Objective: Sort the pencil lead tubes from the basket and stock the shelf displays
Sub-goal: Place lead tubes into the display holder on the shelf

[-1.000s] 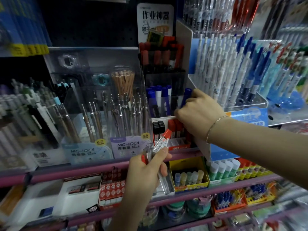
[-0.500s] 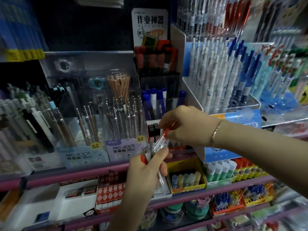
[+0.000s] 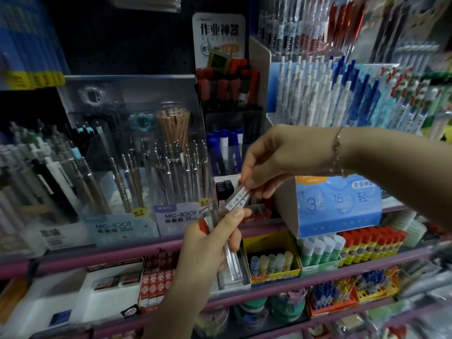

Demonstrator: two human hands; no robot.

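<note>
- Left hand (image 3: 210, 243) grips a bundle of clear lead tubes (image 3: 230, 255).
- Right hand (image 3: 276, 160) pinches labelled tubes (image 3: 238, 199), in open space just before the shelf edge (image 3: 266, 225).

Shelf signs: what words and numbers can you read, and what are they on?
"作业神器": white sign card
"MG-1001": purple label
"0.7": yellow sticker
"3", "15", "轻": blue box
Print on the lead tubes: too blurred.
</note>
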